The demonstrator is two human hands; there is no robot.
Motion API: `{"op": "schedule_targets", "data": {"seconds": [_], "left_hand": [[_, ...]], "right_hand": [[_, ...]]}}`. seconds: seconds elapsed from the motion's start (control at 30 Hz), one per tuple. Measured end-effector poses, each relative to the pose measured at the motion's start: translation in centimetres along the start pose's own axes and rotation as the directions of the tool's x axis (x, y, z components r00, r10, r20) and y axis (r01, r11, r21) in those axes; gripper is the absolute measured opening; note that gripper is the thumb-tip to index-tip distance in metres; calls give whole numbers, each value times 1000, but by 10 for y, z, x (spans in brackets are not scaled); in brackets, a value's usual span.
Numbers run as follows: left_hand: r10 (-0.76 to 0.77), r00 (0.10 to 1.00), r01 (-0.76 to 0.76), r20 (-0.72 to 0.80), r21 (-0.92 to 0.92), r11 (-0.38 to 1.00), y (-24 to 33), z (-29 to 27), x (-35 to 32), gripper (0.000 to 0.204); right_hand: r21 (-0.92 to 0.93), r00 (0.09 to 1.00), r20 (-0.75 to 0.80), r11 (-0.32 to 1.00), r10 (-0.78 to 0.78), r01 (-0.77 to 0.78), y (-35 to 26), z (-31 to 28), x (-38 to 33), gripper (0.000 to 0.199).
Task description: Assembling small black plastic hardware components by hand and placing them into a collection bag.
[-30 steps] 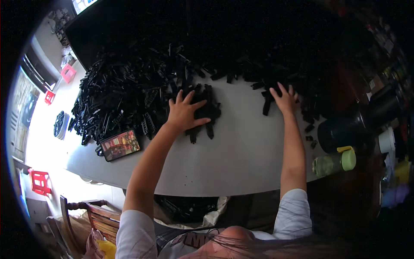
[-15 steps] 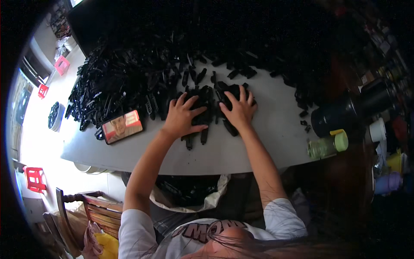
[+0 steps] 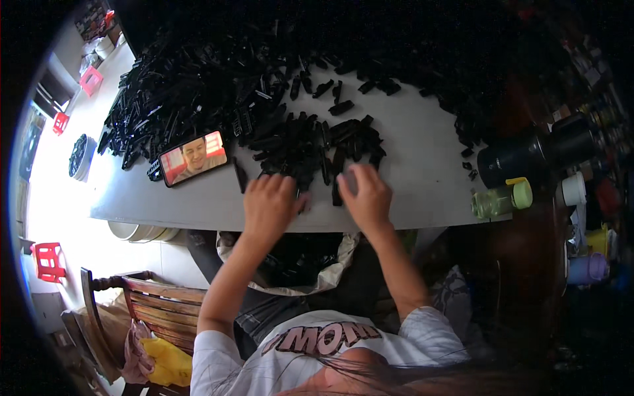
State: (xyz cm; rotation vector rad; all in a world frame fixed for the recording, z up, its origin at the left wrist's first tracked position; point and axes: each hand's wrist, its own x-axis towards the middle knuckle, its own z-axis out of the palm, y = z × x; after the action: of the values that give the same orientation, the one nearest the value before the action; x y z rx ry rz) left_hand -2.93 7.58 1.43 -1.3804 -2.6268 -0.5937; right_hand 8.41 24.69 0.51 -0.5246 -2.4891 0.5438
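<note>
Left hand (image 3: 267, 208), right hand (image 3: 368, 201) curled, cannot tell grip; black pieces (image 3: 290, 144) just beyond.

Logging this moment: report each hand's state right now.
Left hand: at the near edge of the black pieces; open or closed cannot be told.
Right hand: blurred, at those pieces too; open or closed cannot be told.

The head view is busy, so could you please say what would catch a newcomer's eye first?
Probably the heap of black pieces spread over the far side of the pale table, with a smaller cluster just beyond the left hand and right hand. Next, the lit phone at the heap's near left edge, then a red stool on the floor at far left.
</note>
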Motion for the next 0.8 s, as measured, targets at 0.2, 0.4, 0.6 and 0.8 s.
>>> {"op": "schedule_targets", "data": {"seconds": [0.2, 0.4, 0.6, 0.8], "left_hand": [[65, 997, -54, -52, 200, 978, 21, 22, -4, 21], [-148, 989, 75, -31, -750, 657, 26, -11, -25, 35], [-147, 885, 454, 442, -889, 60, 26, 7, -53, 38], [-38, 960, 258, 276, -830, 494, 46, 3, -59, 38]], "right_hand": [[-158, 995, 90, 987, 48, -33, -22, 18, -31, 21], [672, 924, 4, 684, 381, -285, 11, 2, -51, 15], [841, 909, 369, 346, 194, -415, -26, -28, -52, 20], [754, 926, 339, 542, 164, -372, -40, -21, -52, 14]]}}
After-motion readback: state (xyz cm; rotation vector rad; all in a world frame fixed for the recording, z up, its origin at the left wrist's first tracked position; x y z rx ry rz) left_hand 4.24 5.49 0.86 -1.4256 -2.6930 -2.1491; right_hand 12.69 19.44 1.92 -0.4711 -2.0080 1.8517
